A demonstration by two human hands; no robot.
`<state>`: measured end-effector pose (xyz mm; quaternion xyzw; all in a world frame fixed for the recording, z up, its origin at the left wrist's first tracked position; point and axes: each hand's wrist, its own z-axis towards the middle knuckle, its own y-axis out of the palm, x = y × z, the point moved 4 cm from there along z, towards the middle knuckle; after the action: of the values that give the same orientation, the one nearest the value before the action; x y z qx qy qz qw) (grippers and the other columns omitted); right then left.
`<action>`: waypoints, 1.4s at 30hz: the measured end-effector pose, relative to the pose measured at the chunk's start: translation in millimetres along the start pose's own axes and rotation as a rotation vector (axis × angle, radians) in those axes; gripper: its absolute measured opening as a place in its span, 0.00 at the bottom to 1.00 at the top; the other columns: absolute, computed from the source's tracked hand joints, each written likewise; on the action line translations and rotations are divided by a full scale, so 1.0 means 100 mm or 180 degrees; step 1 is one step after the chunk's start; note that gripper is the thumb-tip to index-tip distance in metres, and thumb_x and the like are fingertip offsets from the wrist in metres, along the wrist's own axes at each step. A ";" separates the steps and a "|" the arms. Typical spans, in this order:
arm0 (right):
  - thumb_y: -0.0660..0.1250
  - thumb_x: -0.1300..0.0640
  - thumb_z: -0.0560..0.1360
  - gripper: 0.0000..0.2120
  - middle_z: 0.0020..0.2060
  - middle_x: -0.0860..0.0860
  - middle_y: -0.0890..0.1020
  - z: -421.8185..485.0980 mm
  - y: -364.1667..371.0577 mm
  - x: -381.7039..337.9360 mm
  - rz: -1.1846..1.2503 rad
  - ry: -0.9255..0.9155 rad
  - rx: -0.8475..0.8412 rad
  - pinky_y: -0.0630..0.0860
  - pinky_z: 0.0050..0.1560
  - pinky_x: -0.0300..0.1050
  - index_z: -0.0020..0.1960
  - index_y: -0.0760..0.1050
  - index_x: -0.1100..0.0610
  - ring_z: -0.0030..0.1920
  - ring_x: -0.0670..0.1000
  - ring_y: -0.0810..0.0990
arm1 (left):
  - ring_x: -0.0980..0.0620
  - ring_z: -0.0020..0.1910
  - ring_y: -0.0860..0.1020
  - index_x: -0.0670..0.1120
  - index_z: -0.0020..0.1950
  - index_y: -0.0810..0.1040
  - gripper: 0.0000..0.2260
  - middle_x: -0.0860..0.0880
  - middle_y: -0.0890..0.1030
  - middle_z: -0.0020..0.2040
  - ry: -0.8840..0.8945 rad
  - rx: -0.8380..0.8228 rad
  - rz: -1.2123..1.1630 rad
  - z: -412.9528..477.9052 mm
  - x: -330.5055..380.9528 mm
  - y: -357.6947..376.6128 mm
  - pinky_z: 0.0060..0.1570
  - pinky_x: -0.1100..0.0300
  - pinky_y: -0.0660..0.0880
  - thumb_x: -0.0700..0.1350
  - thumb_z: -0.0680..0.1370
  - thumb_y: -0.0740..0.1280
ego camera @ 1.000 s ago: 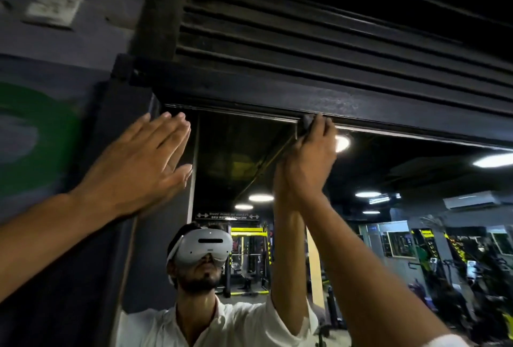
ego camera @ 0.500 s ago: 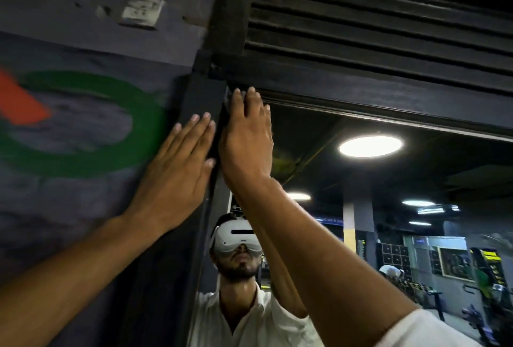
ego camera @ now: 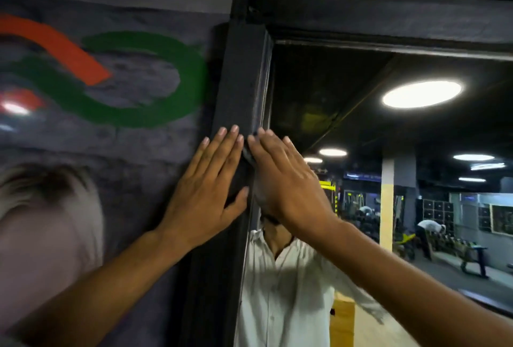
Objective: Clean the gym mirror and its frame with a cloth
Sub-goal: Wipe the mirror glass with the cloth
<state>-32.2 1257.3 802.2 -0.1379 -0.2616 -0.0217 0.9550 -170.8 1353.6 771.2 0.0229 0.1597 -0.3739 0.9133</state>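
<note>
1. The large wall-mounted gym mirror point(ego camera: 361, 138) fills the right side of the view. Its thick black painted frame point(ego camera: 238, 74) shows as an upright left post and a top rail, which meet at the upper left corner.
2. The left hand point(ego camera: 205, 194) lies flat on the outer face of the left post. Its fingers are straight and close together, its thumb is spread toward the mirror's left edge, and it holds nothing.
3. The right hand point(ego camera: 283, 180) is just beside it, fingers straight, pressing on the post's inner edge where frame meets glass. The fingertips of the two hands nearly touch.
4. The small dark grey cloth point(ego camera: 248, 153) sits under the right hand's fingers against that inner edge, well below the upper left corner. Only a sliver of it shows between the hands, and the right thumb is hidden.
5. Left of the post is a grey wall point(ego camera: 138, 152) painted with green and orange bands.
6. The glass reflects a round white ceiling lamp point(ego camera: 422, 94), a white buttoned shirt point(ego camera: 277, 291) and a yellow pillar point(ego camera: 387, 202).
</note>
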 end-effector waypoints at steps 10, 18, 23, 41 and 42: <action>0.59 0.63 0.81 0.29 0.81 0.58 0.65 0.17 0.04 0.04 0.0099 0.0673 0.0573 0.49 0.85 0.52 0.82 0.63 0.58 0.83 0.56 0.58 | 0.43 0.87 0.49 0.38 0.86 0.52 0.42 0.40 0.51 0.87 -0.0026 -0.0143 0.0069 -0.23 0.10 0.00 0.84 0.41 0.52 0.59 0.81 0.63; 0.64 0.61 0.81 0.34 0.84 0.57 0.59 -0.60 0.05 -0.09 -0.0300 -0.0435 -0.0265 0.47 0.85 0.54 0.85 0.57 0.56 0.85 0.56 0.53 | 0.41 0.86 0.51 0.36 0.85 0.54 0.42 0.39 0.53 0.87 0.0211 -0.0176 0.0032 -0.37 0.19 -0.02 0.84 0.40 0.55 0.57 0.80 0.66; 0.63 0.65 0.81 0.33 0.83 0.56 0.61 -0.04 -0.24 0.37 -0.0286 0.0760 0.0390 0.44 0.84 0.50 0.84 0.59 0.54 0.84 0.54 0.53 | 0.42 0.86 0.54 0.36 0.85 0.57 0.39 0.39 0.56 0.86 0.0417 0.0056 0.0029 0.11 0.30 0.01 0.83 0.39 0.57 0.51 0.80 0.68; 0.60 0.54 0.85 0.27 0.82 0.53 0.64 0.83 -0.62 1.19 -0.0593 -0.0032 0.0350 0.48 0.82 0.47 0.83 0.61 0.51 0.83 0.53 0.57 | 0.43 0.85 0.58 0.37 0.84 0.60 0.35 0.39 0.61 0.85 0.0359 0.0011 0.0613 1.03 0.38 0.10 0.83 0.41 0.56 0.58 0.82 0.56; 0.61 0.55 0.84 0.27 0.82 0.53 0.65 0.85 -0.70 1.32 -0.0612 0.0106 0.0477 0.49 0.83 0.49 0.83 0.62 0.51 0.83 0.53 0.58 | 0.43 0.85 0.58 0.38 0.84 0.61 0.35 0.39 0.61 0.85 0.0374 0.0023 0.0610 1.04 0.37 0.09 0.83 0.41 0.57 0.58 0.82 0.56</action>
<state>31.7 1217.8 956.9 -0.0400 -0.2587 -0.0958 0.9604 -111.0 1318.5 857.6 0.0631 0.2087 -0.2835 0.9339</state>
